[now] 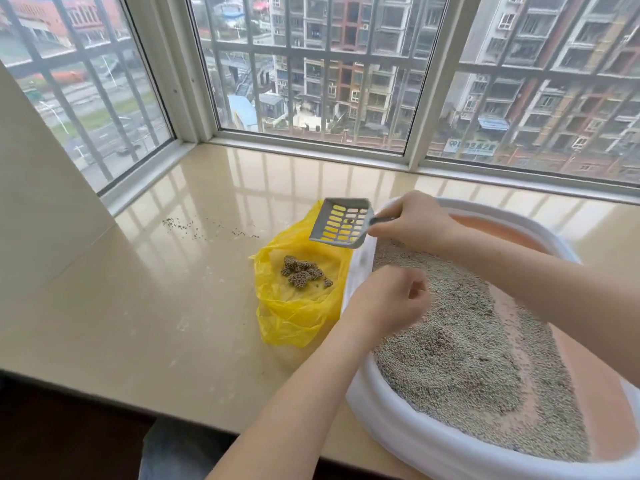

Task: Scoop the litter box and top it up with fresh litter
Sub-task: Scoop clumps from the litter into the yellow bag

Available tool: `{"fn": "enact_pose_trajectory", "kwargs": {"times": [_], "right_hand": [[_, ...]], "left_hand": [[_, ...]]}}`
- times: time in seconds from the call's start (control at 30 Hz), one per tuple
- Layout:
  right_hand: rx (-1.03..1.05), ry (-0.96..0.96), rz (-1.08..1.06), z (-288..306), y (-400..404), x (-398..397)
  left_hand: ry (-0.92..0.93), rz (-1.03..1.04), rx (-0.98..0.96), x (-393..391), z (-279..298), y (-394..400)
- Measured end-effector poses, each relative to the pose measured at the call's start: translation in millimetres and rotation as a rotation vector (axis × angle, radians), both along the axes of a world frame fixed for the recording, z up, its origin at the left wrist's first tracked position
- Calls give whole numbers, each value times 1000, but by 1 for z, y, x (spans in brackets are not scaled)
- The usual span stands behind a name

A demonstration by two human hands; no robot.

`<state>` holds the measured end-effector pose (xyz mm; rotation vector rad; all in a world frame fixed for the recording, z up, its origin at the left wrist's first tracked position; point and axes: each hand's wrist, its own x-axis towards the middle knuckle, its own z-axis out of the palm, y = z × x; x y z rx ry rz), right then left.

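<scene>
Litter box [412,431] at sill [145,306] edge

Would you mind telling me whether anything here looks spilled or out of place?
Yes: a thin trail of loose grains lies scattered on the sill, left of the yellow bag and well away from the litter box. The clumps sit inside the bag.

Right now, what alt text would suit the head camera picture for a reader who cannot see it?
A person's right hand holds an empty grey litter scoop over a yellow plastic bag holding litter clumps. The left hand, fingers loosely curled, hovers over the white litter box on a beige window ledge.
</scene>
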<state>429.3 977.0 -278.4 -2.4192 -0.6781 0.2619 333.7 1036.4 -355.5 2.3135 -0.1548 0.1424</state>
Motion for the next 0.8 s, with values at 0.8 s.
{"fn": "enact_pose_trajectory", "kwargs": {"times": [0.8], "right_hand": [[-459, -367, 31, -30, -177, -42]], "left_hand": [[-88, 190, -568, 3, -2, 5]]}}
